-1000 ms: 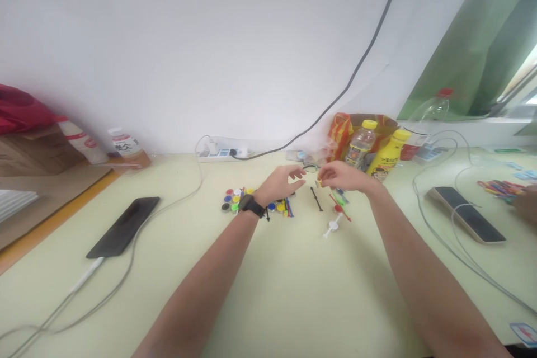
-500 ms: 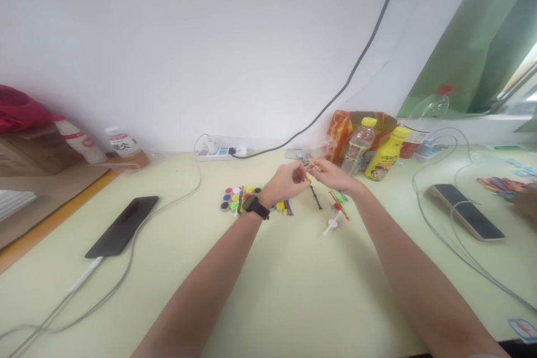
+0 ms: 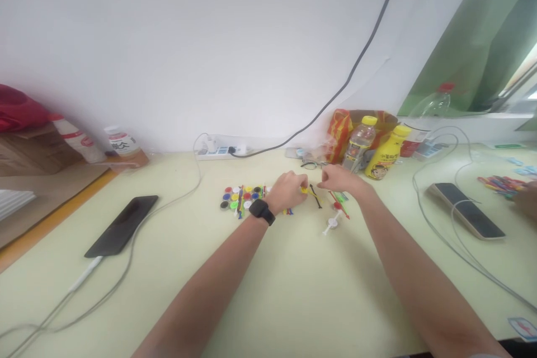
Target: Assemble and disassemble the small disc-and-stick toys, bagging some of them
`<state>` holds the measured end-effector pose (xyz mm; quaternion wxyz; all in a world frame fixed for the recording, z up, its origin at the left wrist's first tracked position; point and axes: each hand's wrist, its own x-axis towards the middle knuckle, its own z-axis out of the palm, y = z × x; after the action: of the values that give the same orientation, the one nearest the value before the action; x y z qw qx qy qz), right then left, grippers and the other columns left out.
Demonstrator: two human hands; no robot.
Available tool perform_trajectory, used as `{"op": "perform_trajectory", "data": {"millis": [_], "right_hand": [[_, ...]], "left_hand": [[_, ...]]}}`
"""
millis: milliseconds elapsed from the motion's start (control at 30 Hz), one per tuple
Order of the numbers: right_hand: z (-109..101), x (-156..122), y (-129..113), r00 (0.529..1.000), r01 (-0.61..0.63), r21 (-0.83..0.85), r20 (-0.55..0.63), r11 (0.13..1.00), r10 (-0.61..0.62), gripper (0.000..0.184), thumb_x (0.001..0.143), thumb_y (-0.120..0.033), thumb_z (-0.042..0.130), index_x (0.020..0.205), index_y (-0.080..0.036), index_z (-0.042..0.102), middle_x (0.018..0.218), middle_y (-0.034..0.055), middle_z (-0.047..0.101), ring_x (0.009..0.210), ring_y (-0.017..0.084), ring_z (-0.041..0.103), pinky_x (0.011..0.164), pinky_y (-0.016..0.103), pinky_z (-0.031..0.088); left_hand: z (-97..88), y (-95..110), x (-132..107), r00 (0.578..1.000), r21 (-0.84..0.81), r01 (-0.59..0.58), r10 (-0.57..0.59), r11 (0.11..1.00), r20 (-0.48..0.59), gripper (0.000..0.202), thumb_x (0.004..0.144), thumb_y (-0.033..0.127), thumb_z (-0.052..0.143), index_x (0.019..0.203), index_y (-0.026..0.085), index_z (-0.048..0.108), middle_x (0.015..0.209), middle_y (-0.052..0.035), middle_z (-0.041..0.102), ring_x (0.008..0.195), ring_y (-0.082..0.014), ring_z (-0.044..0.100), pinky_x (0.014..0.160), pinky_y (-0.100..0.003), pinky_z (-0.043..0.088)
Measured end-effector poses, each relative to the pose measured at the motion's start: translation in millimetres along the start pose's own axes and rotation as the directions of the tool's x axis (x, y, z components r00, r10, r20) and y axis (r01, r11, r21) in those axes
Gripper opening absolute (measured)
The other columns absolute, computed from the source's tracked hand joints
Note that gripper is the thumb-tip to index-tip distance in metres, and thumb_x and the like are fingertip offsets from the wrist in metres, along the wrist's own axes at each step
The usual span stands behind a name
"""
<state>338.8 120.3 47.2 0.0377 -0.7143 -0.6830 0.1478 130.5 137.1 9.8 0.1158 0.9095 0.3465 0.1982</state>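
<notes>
My left hand [image 3: 287,194], with a black watch [image 3: 262,211] on its wrist, is closed with a small yellow plastic piece [image 3: 305,191] at its fingertips. Curled fingers on my right hand [image 3: 339,180] hide whatever they may hold. Between the hands a thin black plastic stick [image 3: 315,197] lies on the table. Below my right hand are a red disc [image 3: 337,207], a red stick [image 3: 344,211] and a white disc with a white stick [image 3: 333,224]. Rows of coloured discs [image 3: 235,197] and sticks lie left of and partly behind my left hand.
Eyeglasses [image 3: 309,165], a clear bottle [image 3: 359,145] and a yellow bottle [image 3: 384,156] stand or lie behind my hands. A power strip [image 3: 218,152] runs along the wall. A phone [image 3: 122,226] lies left, a dark device [image 3: 465,211] right. Another person's hand [image 3: 526,199] is near coloured sticks [image 3: 499,184].
My hands were together over the black stick; they have drawn apart and come lower, left hand slightly toward me. The eyeglasses behind them now show. The other person's hand shifted slightly.
</notes>
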Motion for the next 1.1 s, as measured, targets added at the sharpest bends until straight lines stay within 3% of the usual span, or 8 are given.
{"op": "perform_trajectory", "data": {"millis": [100,200,433,600,800,967,1100], "right_hand": [[-12,-11,3,0.978,-0.040,-0.095,0.202,0.995,0.059,0.027,0.063,-0.036,0.084,0.066,-0.019,0.063,0.073,0.0093,0.071,0.072,0.026,0.067,0.058,0.032,0.043],[-16,-18,4,0.930,-0.063,-0.089,0.356,0.994,0.091,0.024,0.055,-0.024,0.085,0.063,-0.020,0.063,0.067,0.0071,0.071,0.070,0.026,0.067,0.057,0.032,0.044],[-13,-17,4,0.916,-0.024,-0.096,0.398,0.995,0.061,0.017,0.052,-0.018,0.080,0.059,-0.019,0.064,0.062,0.0054,0.068,0.067,0.024,0.067,0.056,0.030,0.044],[-19,-18,10,0.939,0.005,-0.050,0.344,0.999,0.013,0.013,0.057,-0.016,0.078,0.065,-0.019,0.068,0.067,0.0053,0.069,0.068,0.023,0.066,0.057,0.030,0.043],[-32,-23,5,0.973,0.128,0.179,0.168,0.975,-0.159,0.010,0.075,-0.028,0.073,0.080,-0.020,0.072,0.080,0.0053,0.074,0.073,0.021,0.065,0.057,0.029,0.042],[-30,-23,-5,0.966,0.205,0.502,0.033,0.840,-0.256,0.017,0.079,-0.029,0.068,0.092,-0.019,0.073,0.087,0.0056,0.074,0.074,0.018,0.062,0.062,0.028,0.046],[-20,-19,-14,0.963,0.234,0.679,-0.065,0.696,-0.261,0.013,0.081,-0.026,0.060,0.088,-0.018,0.068,0.071,0.0019,0.064,0.064,0.014,0.053,0.059,0.026,0.042]], "left_hand": [[3.6,-4,0,1.000,0.055,0.000,0.000,0.998,0.005,0.015,0.081,0.028,0.075,0.094,0.023,0.069,0.093,-0.0079,0.072,0.102,-0.0310,0.061,0.091,-0.043,0.048],[3.9,-9,-1,1.000,0.080,0.000,0.002,0.997,-0.015,0.013,0.085,0.031,0.073,0.094,0.022,0.070,0.099,-0.0083,0.073,0.106,-0.0315,0.059,0.093,-0.044,0.046],[-13.2,-18,-4,0.998,0.100,0.035,-0.039,0.994,0.044,0.027,0.081,0.034,0.074,0.107,0.023,0.072,0.105,-0.0076,0.074,0.104,-0.0314,0.063,0.091,-0.043,0.047],[-19.6,-25,-4,0.993,0.064,0.022,-0.029,0.998,0.110,0.025,0.082,0.025,0.070,0.107,0.024,0.074,0.098,-0.0052,0.076,0.100,-0.0286,0.065,0.087,-0.039,0.049],[-15.4,-27,-3,0.999,-0.002,0.015,-0.015,1.000,0.040,0.027,0.083,0.031,0.075,0.108,0.024,0.073,0.102,-0.0058,0.075,0.102,-0.0282,0.065,0.091,-0.040,0.051],[-32.3,-13,0,0.996,-0.310,-0.065,0.041,0.948,-0.083,0.031,0.093,0.037,0.067,0.120,0.023,0.070,0.116,-0.0061,0.074,0.102,-0.0226,0.068,0.090,-0.036,0.055],[-39.9,0,4,0.983,-0.527,-0.171,0.107,0.832,-0.150,0.034,0.093,0.038,0.069,0.122,0.020,0.069,0.121,-0.0081,0.072,0.101,-0.0196,0.071,0.091,-0.033,0.059]]}}
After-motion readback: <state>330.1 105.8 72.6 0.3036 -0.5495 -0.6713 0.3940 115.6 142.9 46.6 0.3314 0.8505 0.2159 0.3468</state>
